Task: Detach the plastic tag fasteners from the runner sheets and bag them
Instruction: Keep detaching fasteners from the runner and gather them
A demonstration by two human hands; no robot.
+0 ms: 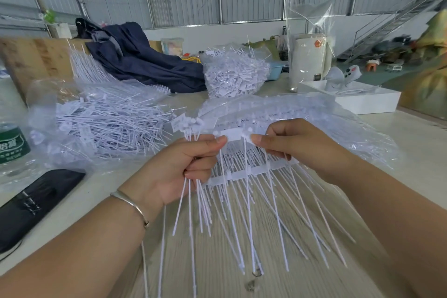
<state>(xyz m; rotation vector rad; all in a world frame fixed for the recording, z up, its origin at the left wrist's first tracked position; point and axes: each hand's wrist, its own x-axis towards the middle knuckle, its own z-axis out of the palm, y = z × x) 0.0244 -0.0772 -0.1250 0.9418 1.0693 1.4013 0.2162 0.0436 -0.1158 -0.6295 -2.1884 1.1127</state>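
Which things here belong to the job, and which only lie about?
Job: white plastic runner sheet; loose white fasteners in left hand; right hand; clear bags of fasteners.
Lying about: dark blue cloth; green-labelled bottle; black pouch.

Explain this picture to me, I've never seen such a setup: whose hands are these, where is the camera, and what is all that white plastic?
No machine here: a person wears one camera on the head, looking down at their own hands. The left hand grips a bunch of detached fasteners and pinches one end of a small white tab; the right hand pinches the other end, over a runner sheet with fasteners attached. On the table lie clear bags of fasteners, a dark cloth and a bottle.
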